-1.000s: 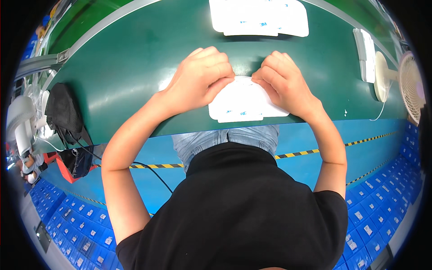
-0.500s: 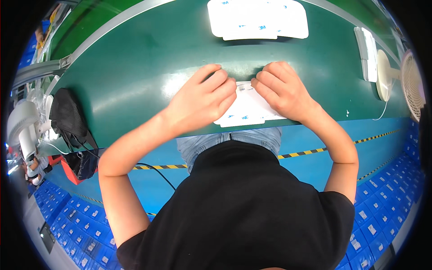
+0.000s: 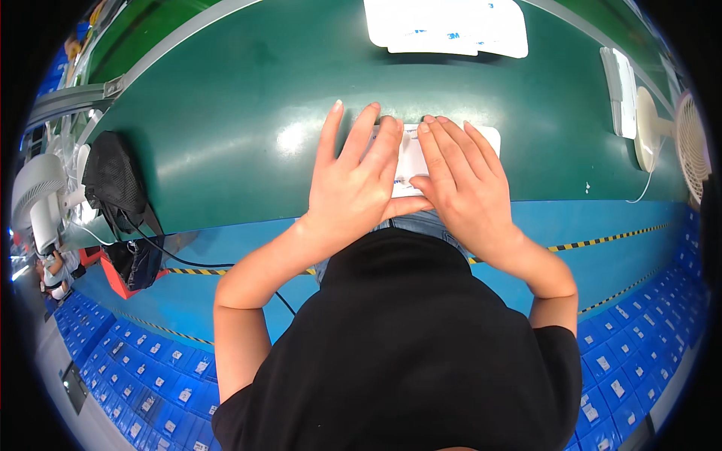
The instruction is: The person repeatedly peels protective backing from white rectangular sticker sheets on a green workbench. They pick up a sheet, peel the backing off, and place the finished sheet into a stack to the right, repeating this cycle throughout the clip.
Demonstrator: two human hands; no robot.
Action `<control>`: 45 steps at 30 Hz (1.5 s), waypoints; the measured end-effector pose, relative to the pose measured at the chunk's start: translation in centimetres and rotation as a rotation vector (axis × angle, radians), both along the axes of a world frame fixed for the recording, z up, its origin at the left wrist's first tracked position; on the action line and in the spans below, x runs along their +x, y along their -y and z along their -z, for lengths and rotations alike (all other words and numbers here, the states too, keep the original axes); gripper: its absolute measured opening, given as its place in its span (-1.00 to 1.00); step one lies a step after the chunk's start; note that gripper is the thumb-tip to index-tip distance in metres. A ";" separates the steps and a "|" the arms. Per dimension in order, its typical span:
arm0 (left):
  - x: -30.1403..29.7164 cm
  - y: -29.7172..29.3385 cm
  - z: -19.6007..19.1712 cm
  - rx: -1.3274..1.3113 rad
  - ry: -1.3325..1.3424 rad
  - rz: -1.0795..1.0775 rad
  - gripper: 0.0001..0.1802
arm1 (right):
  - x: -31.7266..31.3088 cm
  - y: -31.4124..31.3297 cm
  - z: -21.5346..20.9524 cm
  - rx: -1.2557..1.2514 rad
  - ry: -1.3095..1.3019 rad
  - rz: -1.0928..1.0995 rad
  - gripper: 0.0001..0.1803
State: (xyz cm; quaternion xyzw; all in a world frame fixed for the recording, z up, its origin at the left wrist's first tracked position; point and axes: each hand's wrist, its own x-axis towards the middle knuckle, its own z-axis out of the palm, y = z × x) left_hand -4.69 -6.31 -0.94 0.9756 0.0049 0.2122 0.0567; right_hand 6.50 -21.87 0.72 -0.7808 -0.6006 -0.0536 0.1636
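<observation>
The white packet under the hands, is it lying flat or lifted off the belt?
Flat. The white packet lies on the green belt, with the left hand and right hand spread palm-down on it.

Both bare forearms rise from the lower edge with elbows bent outward, the left hand [image 3: 357,184] and the right hand [image 3: 462,184] lying palm-down side by side, fingers straight and slightly spread, pointing away from the body, thumbs angled inward and nearly meeting between them.
</observation>
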 end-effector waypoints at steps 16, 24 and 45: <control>-1.3 2.0 1.6 -0.015 -0.008 -0.021 -0.06 | -1.1 1.3 2.2 0.012 0.079 0.024 -0.40; -1.3 2.0 1.1 0.012 -0.059 -0.037 -0.03 | -0.4 1.8 0.4 -0.061 -0.037 -0.028 -0.23; -0.6 5.0 3.0 0.231 0.118 -0.205 -0.60 | -2.0 1.8 0.0 -0.063 -0.023 0.043 -0.48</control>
